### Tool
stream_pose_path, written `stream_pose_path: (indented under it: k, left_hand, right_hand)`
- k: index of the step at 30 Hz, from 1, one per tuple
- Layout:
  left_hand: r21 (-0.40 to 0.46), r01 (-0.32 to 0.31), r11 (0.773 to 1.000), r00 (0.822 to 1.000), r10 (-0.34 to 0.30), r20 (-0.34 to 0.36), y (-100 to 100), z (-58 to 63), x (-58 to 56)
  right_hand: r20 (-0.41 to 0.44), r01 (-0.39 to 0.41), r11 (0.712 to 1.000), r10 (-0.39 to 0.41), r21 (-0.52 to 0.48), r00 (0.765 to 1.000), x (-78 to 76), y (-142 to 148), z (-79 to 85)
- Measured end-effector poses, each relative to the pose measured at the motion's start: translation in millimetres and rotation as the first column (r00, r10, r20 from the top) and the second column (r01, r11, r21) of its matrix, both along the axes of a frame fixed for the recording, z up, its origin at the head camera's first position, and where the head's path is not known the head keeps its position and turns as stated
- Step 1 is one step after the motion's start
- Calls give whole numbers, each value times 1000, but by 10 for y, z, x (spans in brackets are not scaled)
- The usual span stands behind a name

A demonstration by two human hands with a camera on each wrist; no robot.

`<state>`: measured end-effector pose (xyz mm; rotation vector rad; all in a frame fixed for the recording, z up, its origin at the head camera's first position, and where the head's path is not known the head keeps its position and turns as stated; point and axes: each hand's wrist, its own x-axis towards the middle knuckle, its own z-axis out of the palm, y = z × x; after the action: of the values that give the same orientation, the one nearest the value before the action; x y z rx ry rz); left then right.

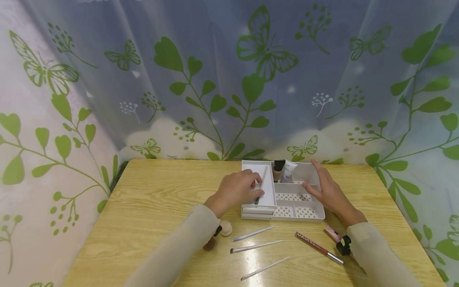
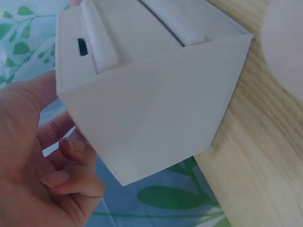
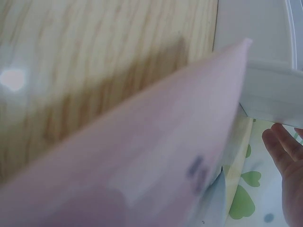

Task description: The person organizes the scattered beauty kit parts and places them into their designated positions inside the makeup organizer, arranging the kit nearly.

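Note:
A white makeup organizer stands at the back of the table, drawers under its left tray. My left hand is over that tray, fingers bent, thumb and index fingertips right at a slim brush lying there; they stand apart along it. The left wrist view shows the organizer's plain side wall beside the curled fingers. My right hand holds the organizer's right wall, thumb inside and fingers outside. A dark-capped bottle and a white tube stand in the back compartment.
Three slim brushes lie in front of the organizer. A round beige puff and a brown brush head are by the left wrist. A dark red printed stick and a pink item lie near the right wrist. A patterned curtain hangs behind.

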<state>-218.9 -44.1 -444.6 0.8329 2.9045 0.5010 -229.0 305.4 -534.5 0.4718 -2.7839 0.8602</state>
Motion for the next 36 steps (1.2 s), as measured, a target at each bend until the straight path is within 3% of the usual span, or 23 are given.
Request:
stream_pose_path:
  k: [11, 20, 36]
  left_hand:
    - [-12, -6, 1000, 999, 6, -49, -9, -25, 23]
    - [119, -35, 992, 999, 35, 2, -89, -44, -1]
    - [252, -11, 968, 1000, 18, -26, -357, -152, -66]
  right_hand:
    - [-13, -7, 1000, 7, 5, 1000, -7, -10, -5]
    - [-3, -3, 1000, 3, 6, 1000, 3, -16, 18]
    - [-8, -1, 1000, 1, 5, 1000, 1, -2, -1]
